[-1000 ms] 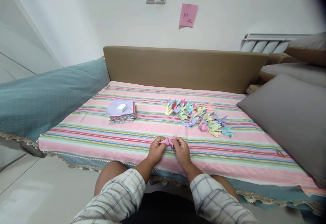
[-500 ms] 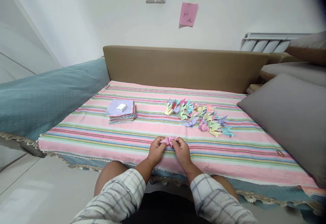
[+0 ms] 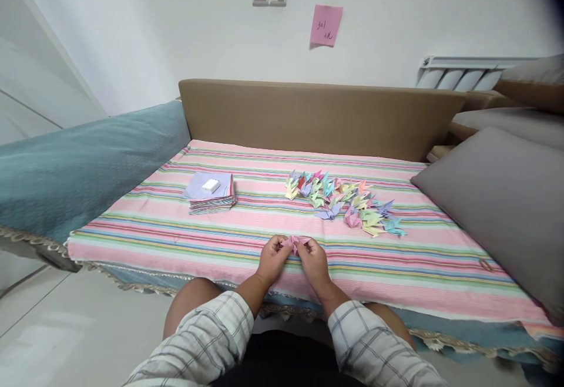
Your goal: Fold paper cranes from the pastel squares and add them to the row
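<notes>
Between my two hands is a pink folded paper crane (image 3: 295, 242), held just above the striped cloth near its front edge. My left hand (image 3: 272, 259) pinches its left side, and my right hand (image 3: 313, 261) grips the right side, with the thumbs close together at its middle. Fingers cover much of the paper. Beyond my hands, a cluster of folded paper cranes (image 3: 328, 190) in many colours spreads over the cloth to the right. A stack of square paper sheets (image 3: 211, 204) lies to the left, with a small white object (image 3: 211, 185) on top.
The striped cloth (image 3: 145, 222) covers the sofa seat. A grey cushion (image 3: 497, 199) leans at the right, and a blue-covered armrest (image 3: 97, 158) bounds the left. Behind stands the brown backrest (image 3: 317, 117). A small brown loop (image 3: 486, 265) lies near the cushion.
My left thumb and fingers have shifted slightly right, nearer the middle of the pink paper crane, covering more of its left side. The other things have not moved.
</notes>
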Motion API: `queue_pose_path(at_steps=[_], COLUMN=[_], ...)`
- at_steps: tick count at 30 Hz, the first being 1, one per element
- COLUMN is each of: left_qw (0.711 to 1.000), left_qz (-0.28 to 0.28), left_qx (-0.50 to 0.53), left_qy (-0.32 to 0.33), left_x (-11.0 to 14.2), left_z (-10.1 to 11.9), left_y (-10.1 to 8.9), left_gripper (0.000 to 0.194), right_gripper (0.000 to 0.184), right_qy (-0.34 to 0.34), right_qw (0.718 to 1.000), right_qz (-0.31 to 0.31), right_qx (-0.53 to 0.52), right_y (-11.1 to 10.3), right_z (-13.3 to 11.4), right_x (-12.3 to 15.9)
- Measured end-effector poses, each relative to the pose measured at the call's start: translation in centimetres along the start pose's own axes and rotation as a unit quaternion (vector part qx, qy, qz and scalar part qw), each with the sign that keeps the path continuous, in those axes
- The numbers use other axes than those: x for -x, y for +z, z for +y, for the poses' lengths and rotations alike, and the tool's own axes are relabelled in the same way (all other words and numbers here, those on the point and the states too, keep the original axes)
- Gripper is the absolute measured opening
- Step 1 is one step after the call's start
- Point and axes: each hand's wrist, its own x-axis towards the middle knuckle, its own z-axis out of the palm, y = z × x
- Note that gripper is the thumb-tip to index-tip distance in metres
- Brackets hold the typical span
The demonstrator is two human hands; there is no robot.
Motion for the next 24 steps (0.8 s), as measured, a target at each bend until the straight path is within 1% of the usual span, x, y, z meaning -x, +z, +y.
queue_pose_path(at_steps=[3,6,11,18,24], left_qw=[1.0,1.0,0.999,0.993,0.994], left_qz=[0.008,0.015,-0.01,-0.006,-0.002], left_qx=[0.017,0.013,-0.033,-0.116,-0.108], left_qy=[0.002,-0.015,-0.016,0.008,0.011], left_x=[-0.05,-0.12,-0.14,-0.28,-0.21], left_z=[-0.05,0.09,-0.05,-0.62,-0.11], left_y=[0.14,0.1,-0.07,-0.06,0.0], left_gripper=[0.03,0.033,0.032,0.031,0.034], right_gripper=[0.026,0.026,0.028,0.027,0.031], right_qy=[-0.003,-0.011,-0.025,-0.029,-0.017], right_qw=[1.0,1.0,0.999,0.999,0.998], right_qz=[0.015,0.012,0.012,0.011,0.02], right_qx=[-0.003,-0.026,-0.039,-0.045,-0.065], right_y=[0.22,0.39,0.37,0.28,0.34], right_z=[-0.02,0.15,0.17,0.22,0.0], right_x=[0.15,0.18,0.29,0.46,0.25])
